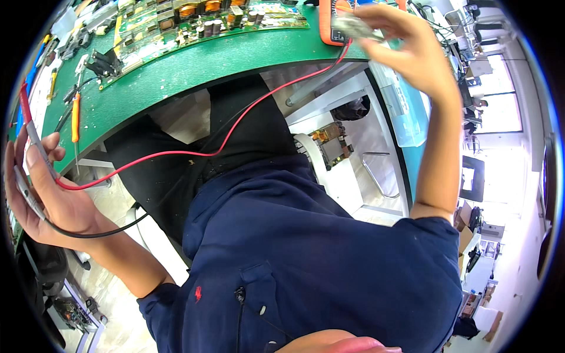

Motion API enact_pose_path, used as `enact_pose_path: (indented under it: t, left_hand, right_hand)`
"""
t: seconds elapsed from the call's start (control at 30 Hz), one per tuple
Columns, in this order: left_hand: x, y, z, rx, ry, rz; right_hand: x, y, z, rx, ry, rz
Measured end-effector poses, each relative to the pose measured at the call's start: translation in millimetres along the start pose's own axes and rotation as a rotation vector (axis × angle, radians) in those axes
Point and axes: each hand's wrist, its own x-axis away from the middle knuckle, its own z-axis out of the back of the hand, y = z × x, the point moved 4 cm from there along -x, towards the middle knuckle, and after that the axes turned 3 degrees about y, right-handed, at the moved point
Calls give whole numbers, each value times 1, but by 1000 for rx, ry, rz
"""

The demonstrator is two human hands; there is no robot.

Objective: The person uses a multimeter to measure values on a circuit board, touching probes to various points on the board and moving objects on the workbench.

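My left hand [56, 194], at the far left beside the green bench, has its fingers closed around two test probes. The red probe [34, 132] points up past the fingers, and the dark probe [26, 191] lies across the palm. From them a red lead [194, 153] and a black lead run over to an orange multimeter [325, 26] at the bench's far edge. My right hand [409, 50] is raised beside the meter and pinches a small grey-green piece [353, 28]; it is blurred, so its kind is unclear. The piece partly covers the meter.
A large circuit board [218, 29] with coils and capacitors lies on the green bench [235, 54]. An orange-handled screwdriver [75, 120] sticks out over the bench's left edge. A clear blue plastic bin [406, 112] stands right of the bench. Another board [332, 144] sits lower down.
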Motion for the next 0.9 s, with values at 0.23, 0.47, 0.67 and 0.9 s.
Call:
enact_pose_path:
  t: [0.23, 0.47, 0.67, 0.9]
  left_hand:
    - [4, 6, -5, 49, -21, -19]
    - [4, 4, -5, -25, -59, 22]
    - [6, 10, -9, -6, -41, 2]
    - [6, 7, -8, -6, -64, -4]
  right_hand:
    - [139, 136, 84, 12, -72, -820]
    - [184, 135, 58, 102, -250, -937]
    - [199, 135, 34, 102, -431, -753]
    - [216, 144, 37, 206, -153, -910]
